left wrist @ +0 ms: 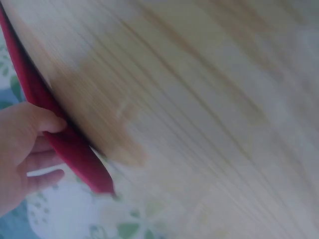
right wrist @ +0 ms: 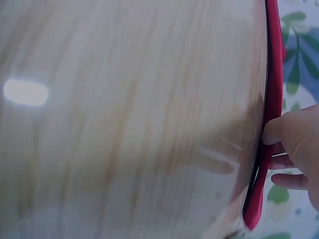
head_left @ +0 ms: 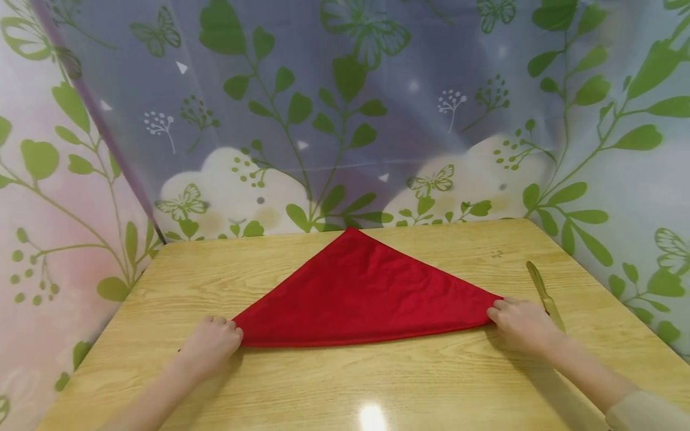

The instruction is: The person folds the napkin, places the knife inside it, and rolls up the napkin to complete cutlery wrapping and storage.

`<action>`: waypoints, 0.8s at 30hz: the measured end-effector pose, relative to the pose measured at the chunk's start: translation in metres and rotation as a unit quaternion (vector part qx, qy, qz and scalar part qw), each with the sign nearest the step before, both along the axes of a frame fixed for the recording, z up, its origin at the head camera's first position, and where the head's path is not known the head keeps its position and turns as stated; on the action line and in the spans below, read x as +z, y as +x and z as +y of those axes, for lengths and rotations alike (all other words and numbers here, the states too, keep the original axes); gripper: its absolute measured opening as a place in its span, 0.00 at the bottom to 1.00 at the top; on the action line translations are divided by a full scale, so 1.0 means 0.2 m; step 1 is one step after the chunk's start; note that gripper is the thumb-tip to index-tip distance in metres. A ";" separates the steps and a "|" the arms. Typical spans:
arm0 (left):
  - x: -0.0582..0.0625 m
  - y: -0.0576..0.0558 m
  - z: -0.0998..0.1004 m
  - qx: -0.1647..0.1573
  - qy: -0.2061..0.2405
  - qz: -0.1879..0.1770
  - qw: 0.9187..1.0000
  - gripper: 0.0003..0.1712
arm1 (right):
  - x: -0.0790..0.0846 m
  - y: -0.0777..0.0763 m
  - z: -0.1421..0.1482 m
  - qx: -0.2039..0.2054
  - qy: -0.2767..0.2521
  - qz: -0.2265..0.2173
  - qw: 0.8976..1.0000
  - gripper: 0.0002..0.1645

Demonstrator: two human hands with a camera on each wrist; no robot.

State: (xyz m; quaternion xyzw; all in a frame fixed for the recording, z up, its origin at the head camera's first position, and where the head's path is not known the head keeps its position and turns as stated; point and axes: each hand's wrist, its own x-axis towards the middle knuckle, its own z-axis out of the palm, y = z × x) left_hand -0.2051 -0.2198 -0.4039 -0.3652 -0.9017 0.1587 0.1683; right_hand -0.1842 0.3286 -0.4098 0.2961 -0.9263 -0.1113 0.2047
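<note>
A red cloth (head_left: 356, 293), folded into a triangle, lies spread on the wooden table with its peak toward the back edge and its long fold toward me. At the left corner my left hand (head_left: 214, 340) pinches the cloth. In the left wrist view, the thumb and fingers of that hand (left wrist: 32, 144) grip the red strip (left wrist: 79, 157), its tip jutting past them. My right hand (head_left: 521, 320) pinches the opposite corner. The right wrist view has the right thumb (right wrist: 275, 130) over the cloth's edge (right wrist: 273, 74), fingers beneath.
A gold-coloured knife (head_left: 539, 284) lies on the table (head_left: 302, 392) just beyond my right hand, partly hidden by it. Curtains (head_left: 302, 137) printed with leaves and butterflies close off the back and both sides. A bright light reflection (head_left: 372, 417) shows near the front.
</note>
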 end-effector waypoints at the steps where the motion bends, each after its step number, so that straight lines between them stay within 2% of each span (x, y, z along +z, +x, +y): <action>1: 0.00 0.00 -0.03 -0.001 -0.001 0.006 1.000 0.10 | 0.00 0.00 0.02 -0.007 -0.004 -0.003 1.000 0.15; 5: -0.01 0.00 -0.15 0.000 0.000 0.026 1.000 0.11 | -0.01 0.00 0.13 -0.030 -0.023 -0.024 0.999 0.13; 8: -0.01 0.00 -0.21 -0.012 0.003 0.041 0.999 0.11 | -0.01 0.00 0.20 -0.042 -0.027 -0.032 0.998 0.11; 12: -0.01 -0.02 -0.26 -0.051 0.009 0.072 0.996 0.10 | -0.02 0.00 0.27 -0.049 -0.017 0.002 0.999 0.11; 15: -0.01 -0.03 -0.27 -0.074 0.011 0.084 0.994 0.09 | -0.02 0.00 0.29 -0.030 -0.003 0.036 0.999 0.11; 19: -0.01 -0.03 -0.28 -0.082 -0.009 0.062 0.995 0.09 | -0.03 0.00 0.30 -0.012 0.012 0.054 0.998 0.12; 24: -0.01 -0.03 -0.27 -0.074 -0.034 0.013 0.997 0.09 | -0.04 0.00 0.32 -0.025 -0.013 0.036 0.999 0.11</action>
